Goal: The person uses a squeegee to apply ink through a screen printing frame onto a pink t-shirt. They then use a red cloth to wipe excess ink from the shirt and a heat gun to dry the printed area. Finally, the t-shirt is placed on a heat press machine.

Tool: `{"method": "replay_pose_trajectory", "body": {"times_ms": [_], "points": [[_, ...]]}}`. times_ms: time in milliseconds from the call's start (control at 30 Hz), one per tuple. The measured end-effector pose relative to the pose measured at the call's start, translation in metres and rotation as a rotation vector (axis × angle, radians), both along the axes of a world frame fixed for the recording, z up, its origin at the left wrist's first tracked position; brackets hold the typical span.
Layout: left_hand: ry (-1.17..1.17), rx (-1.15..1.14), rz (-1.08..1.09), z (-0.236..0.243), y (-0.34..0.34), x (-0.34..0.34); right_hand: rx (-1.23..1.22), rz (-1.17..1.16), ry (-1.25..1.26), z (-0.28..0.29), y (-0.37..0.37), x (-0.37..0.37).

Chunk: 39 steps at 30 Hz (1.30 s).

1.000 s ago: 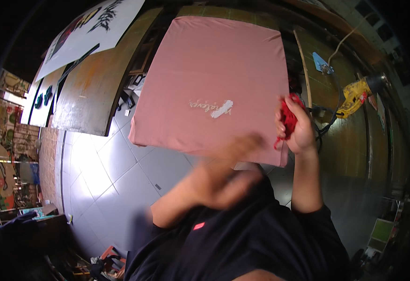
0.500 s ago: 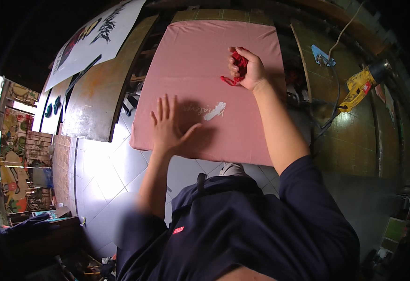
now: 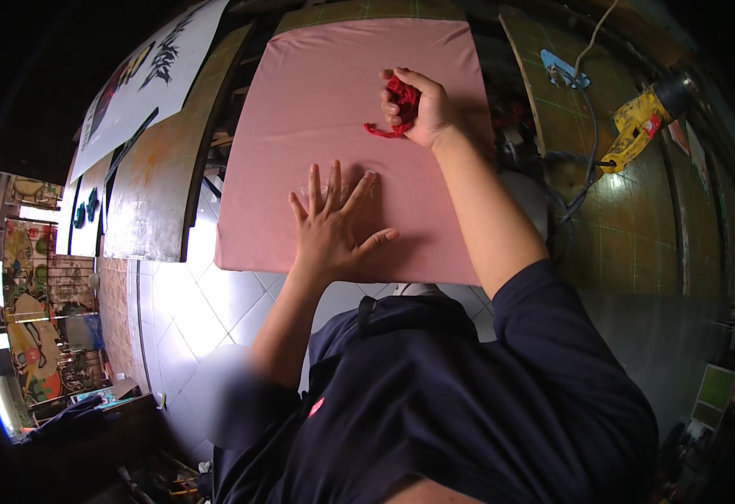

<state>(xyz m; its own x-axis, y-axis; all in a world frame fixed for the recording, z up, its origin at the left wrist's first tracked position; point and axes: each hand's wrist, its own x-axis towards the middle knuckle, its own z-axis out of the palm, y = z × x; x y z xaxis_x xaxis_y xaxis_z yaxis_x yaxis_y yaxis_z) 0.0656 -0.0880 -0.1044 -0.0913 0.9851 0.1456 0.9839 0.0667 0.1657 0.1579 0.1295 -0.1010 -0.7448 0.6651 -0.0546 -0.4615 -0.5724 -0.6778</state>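
Observation:
A pink fabric [image 3: 300, 109] is stretched over a board in front of me. My left hand [image 3: 334, 220] lies over its near part, fingers spread, covering most of a white print [image 3: 304, 190] on the cloth. Whether the palm presses down fully I cannot tell. Farther off and to the right, my right hand [image 3: 422, 109] is closed round a crumpled red cloth [image 3: 403, 99]. A thin tail of that cloth hangs out to the left over the pink fabric.
On the right-hand board [image 3: 628, 218] lies a yellow heat gun [image 3: 636, 130] with a dark cable, beside a light-blue piece [image 3: 565, 67]. To the left, a printed white sheet [image 3: 145, 76] rests on another board [image 3: 153, 202]. Grey floor tiles [image 3: 191, 311] show below.
My left hand has moved right onto the white print, which showed uncovered before. The whole view has shifted a little, and my right hand keeps its hold on the red cloth.

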Motion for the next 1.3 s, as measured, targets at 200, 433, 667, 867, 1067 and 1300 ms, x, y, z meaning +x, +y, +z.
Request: {"method": "replay_pose_trajectory", "body": {"times_ms": [200,433,667,867,1067,1300], "points": [[-0.06,-0.065,0.077,0.005,0.004,0.006,0.033,0.008,0.005,0.0,-0.002,-0.002],[-1.975,0.298,-0.064,0.014,0.013,-0.013,0.662,0.055,0.008,0.017,-0.052,-0.017],[-2.209,0.55,0.227,0.019,0.007,-0.031,1.056,-0.314,-0.064,0.008,-0.043,-0.025],[-1.136,0.207,0.145,0.058,0.0,-0.036,0.777,-0.456,-0.304,-0.004,-0.025,-0.019],[-0.402,0.232,0.253,0.033,-0.006,-0.044,0.788,-0.439,-0.367,-0.007,-0.028,-0.02],[-0.639,0.254,0.223,0.029,-0.002,-0.052,0.715,-0.451,-0.385,-0.007,-0.025,-0.02]]}}
